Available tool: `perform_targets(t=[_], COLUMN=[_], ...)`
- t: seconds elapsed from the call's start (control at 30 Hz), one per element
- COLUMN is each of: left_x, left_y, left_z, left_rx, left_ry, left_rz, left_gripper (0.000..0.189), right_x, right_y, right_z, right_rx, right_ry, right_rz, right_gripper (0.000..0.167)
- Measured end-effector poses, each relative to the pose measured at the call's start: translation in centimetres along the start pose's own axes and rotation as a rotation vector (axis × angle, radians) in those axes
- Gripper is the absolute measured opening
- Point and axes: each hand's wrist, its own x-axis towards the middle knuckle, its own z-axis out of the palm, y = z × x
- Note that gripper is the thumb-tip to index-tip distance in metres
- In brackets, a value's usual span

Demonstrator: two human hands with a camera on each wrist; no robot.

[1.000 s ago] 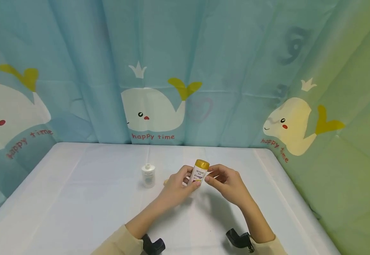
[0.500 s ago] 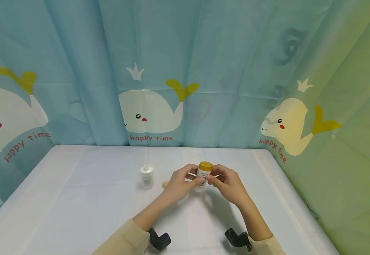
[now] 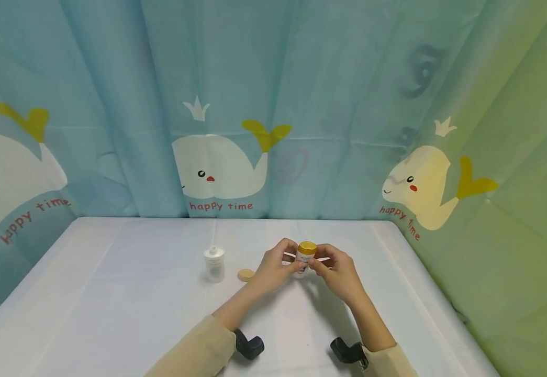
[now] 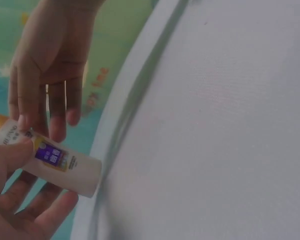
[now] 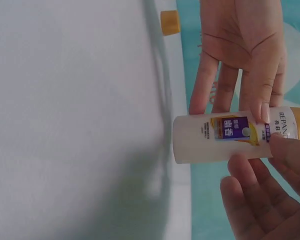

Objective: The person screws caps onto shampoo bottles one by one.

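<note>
Both hands are at a small white bottle [image 3: 304, 257] with a gold cap [image 3: 307, 246] on it and a purple-patched label [image 5: 232, 128]. My left hand [image 3: 273, 269] grips its left side, thumb over the label and fingers behind. From the right, my right hand [image 3: 341, 272] pinches it just below the cap, as its thumb [image 5: 285, 145] shows in the right wrist view. The bottle stands nearly upright, close over the table. To the left, another white bottle [image 3: 214, 267] stands uncapped, its narrow neck showing. A loose gold cap [image 3: 246, 275] lies between that bottle and my left wrist.
A white cloth [image 3: 127, 293] covers the table. Behind it hangs a blue curtain [image 3: 339, 104] printed with whales, turning green at the right. Black wrist mounts [image 3: 249, 346] sit at both cuffs.
The held bottle has gone from tilted to nearly upright and moved slightly right and lower. My right hand has closed in from beside it to pinch it. The loose cap now shows more fully.
</note>
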Motion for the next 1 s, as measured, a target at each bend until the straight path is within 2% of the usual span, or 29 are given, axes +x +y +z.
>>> perform_targets(t=[0.3, 0.6, 0.8, 1.0], left_x=[0.5, 0.0, -1.0, -3.1], left_y=[-0.3, -0.5, 0.3, 2.6], left_z=[0.7, 0.5, -0.6, -2.9], left_rx=[-0.017, -0.014, -0.010, 0.025], left_ry=[0.013, 0.007, 0.025, 0.038], left_rz=[-0.006, -0.010, -0.009, 0.068], left_gripper=[0.029, 0.033, 0.045, 0.047], right_x=[0.2, 0.2, 0.3, 0.0], right_y=[0.8, 0.8, 0.5, -1.2], right_z=[-0.1, 0.0, -0.7, -2.2], right_rx=[-0.039, -0.061, -0.121, -0.076], right_ry=[0.012, -0.005, 0.017, 0.059], right_rz=[0.028, 0.043, 0.026, -0.008], right_gripper=[0.022, 0.024, 0.035, 0.043])
